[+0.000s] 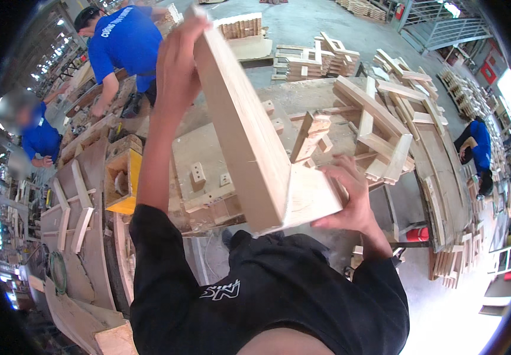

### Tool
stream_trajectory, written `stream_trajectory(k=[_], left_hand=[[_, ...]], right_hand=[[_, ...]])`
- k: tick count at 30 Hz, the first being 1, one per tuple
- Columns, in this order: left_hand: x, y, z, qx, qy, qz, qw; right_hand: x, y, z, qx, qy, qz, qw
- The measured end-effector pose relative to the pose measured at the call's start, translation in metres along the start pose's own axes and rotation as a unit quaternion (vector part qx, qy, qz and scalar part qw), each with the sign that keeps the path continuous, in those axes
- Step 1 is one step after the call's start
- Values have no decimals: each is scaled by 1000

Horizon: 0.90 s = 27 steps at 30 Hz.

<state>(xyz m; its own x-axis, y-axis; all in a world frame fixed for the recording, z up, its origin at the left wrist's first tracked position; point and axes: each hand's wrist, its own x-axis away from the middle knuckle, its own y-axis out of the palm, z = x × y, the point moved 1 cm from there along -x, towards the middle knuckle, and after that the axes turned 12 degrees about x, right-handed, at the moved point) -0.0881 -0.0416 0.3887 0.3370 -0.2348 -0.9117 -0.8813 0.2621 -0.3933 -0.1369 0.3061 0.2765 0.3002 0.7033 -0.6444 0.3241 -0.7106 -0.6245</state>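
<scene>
Pale wooden board point(249, 124), long, stiff and probably fairly heavy, held slanting across frame centre above the tabletop point(202, 148), left hand point(178, 65) closed round its upper end, right hand point(350, 195) gripping the lower end; best held at both ends.

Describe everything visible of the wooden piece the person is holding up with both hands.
The wooden piece is a pale, unfinished assembly of flat boards: one long broad plank joined at its lower end to a shorter board, forming an L-like corner. Its surfaces look smooth and bare, with faint grain. It is held in the air, tilted, its long plank rising up and away from the person above the cluttered workbench. The left hand grips the upper end; the right hand clasps the shorter lower board.
</scene>
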Motion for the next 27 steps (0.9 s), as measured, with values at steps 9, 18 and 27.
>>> stream_trajectory(k=[9,18,27], left_hand=[[28,45,4,112,-250,-110,955],[283,59,86,70,-437,-586,679],[311,72,141,-32,-438,-497,748]], right_hand=[[35,-64,-8,429,9,98,898],[118,-121,54,529,162,64,831],[172,-85,186,453,268,-38,849]])
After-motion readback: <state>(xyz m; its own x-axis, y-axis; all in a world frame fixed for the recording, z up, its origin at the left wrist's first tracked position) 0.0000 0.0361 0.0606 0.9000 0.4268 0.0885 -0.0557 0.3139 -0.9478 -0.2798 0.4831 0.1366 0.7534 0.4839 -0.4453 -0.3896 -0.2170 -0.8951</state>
